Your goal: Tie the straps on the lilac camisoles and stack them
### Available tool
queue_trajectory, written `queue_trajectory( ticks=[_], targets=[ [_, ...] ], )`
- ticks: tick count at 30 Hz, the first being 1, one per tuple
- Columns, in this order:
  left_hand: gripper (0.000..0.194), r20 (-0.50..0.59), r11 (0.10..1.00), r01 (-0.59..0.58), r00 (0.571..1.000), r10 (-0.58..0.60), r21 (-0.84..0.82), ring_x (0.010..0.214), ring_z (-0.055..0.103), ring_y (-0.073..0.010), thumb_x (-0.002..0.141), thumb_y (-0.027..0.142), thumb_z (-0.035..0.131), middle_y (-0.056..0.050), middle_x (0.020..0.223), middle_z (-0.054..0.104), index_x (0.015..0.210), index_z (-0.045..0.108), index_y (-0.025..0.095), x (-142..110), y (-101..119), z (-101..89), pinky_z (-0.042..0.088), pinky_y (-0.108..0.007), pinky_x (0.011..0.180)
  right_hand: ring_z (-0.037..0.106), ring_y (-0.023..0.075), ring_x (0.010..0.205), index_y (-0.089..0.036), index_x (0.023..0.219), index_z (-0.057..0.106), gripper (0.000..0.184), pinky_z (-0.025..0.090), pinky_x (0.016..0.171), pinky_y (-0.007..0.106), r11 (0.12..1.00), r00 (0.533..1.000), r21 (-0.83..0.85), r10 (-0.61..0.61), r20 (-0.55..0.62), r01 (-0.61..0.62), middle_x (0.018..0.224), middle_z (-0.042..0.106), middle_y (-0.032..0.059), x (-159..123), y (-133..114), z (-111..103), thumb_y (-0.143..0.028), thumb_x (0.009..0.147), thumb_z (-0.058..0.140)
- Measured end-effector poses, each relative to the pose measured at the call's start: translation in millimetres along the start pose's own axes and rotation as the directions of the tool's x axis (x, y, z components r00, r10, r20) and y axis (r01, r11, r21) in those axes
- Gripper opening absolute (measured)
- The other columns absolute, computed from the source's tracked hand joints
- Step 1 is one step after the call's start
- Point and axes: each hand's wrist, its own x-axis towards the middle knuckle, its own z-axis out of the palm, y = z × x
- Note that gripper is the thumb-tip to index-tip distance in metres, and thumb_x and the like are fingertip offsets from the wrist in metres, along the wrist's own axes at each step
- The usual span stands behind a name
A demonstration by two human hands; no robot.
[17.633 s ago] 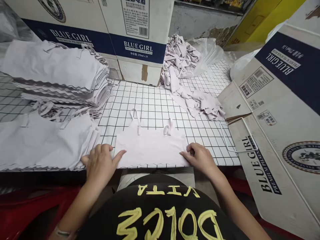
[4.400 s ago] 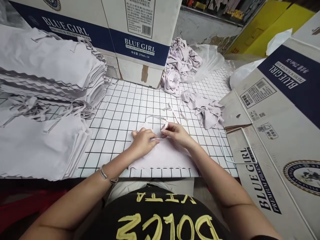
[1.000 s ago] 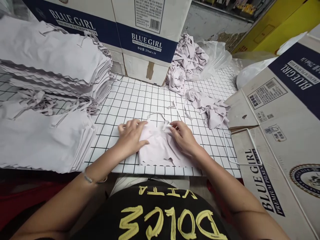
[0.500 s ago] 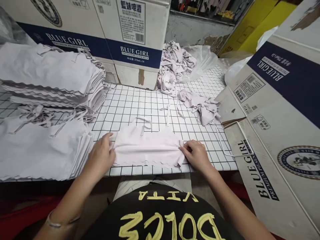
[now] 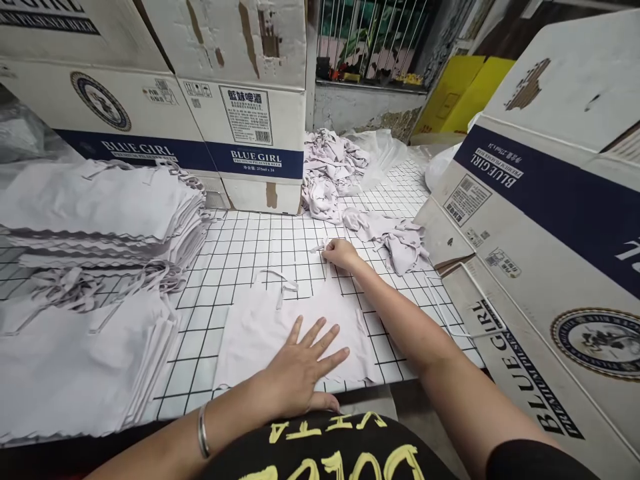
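A pale pink camisole top (image 5: 250, 327) lies flat on the gridded tabletop in front of me, its straps toward the far side. My left hand (image 5: 305, 363) rests on its lower middle, palm down and fingers spread. Farther off, my right hand (image 5: 340, 255) pinches the thin right strap (image 5: 327, 267) near its upper end. The left strap (image 5: 280, 280) curls loosely on the table. To the left are neat stacks of similar tops, a nearer stack (image 5: 75, 360) and a farther one (image 5: 95, 200).
Behind the table stand large Blue Girl beer cartons (image 5: 200, 153). Another carton (image 5: 525, 220) leans at the right edge beside a white wire frame (image 5: 480, 293). A crumpled heap of pink garments (image 5: 330, 167) and a smaller bunch (image 5: 393, 237) lie toward the back.
Both hands have left the top's side edges. The left now lies flat on the fabric, which looks smoother; the right has reached forward and taken the right strap. My view has tilted up.
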Motion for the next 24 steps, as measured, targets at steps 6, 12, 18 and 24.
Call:
queue_trajectory(
  ticks=[6, 12, 18, 24],
  targets=[
    [0.082, 0.062, 0.999, 0.031, 0.998, -0.029, -0.02, 0.147, -0.002, -0.0376, 0.083, 0.078, 0.03, -0.008, 0.16, 0.003, 0.153, 0.018, 0.035, 2.5, 3.7, -6.9, -0.005, -0.069, 0.111, 0.044, 0.0069, 0.044, -0.02, 0.078, 0.043, 0.021, 0.03, 0.041, 0.02, 0.951, 0.993, 0.289, 0.093, 0.073, -0.11, 0.068, 0.066, 0.0011, 29.6, -26.2, -31.7, -0.013, 0.081, 0.063],
    [0.084, 0.117, 0.984, 0.063, 0.992, -0.044, -0.167, 0.147, -0.008, -0.0368, 0.082, 0.078, 0.037, -0.007, 0.16, 0.001, 0.152, 0.024, 0.033, 1.0, 10.0, -17.4, -0.013, -0.068, 0.109, 0.036, 0.0045, 0.041, -0.017, 0.094, 0.049, 0.015, 0.027, 0.038, 0.018, 0.894, 0.994, 0.437, 0.101, 0.03, -0.104, 0.071, 0.067, 0.0028, 40.3, -61.6, -71.2, -0.008, 0.085, 0.057],
    [0.082, 0.012, 0.155, 0.068, 0.941, -0.337, -0.986, 0.132, 0.047, -0.0326, 0.09, 0.073, 0.02, -0.021, 0.14, 0.051, 0.132, 0.055, 0.011, 24.1, 17.9, -58.5, 0.028, -0.055, 0.114, 0.061, 0.0147, 0.074, -0.026, 0.131, 0.041, 0.049, 0.052, 0.069, 0.031, 0.776, 0.842, 0.376, -0.538, -0.021, 0.506, 0.096, 0.068, 0.004, -75.8, -43.6, -63.9, -0.022, 0.087, 0.06],
    [0.031, 0.105, -0.641, -0.148, 0.935, -0.34, -0.753, 0.104, 0.067, -0.0233, 0.099, 0.03, 0.042, -0.017, 0.109, 0.07, 0.106, 0.061, 0.007, 50.5, 8.7, -76.5, 0.05, -0.041, 0.1, 0.054, 0.0225, 0.111, -0.028, 0.123, 0.051, 0.04, 0.043, 0.098, 0.044, 0.761, 0.843, 0.369, -0.514, -0.161, 0.534, 0.126, 0.055, 0.0091, -180.2, 31.9, -36.3, -0.032, 0.085, 0.064]
  ],
)
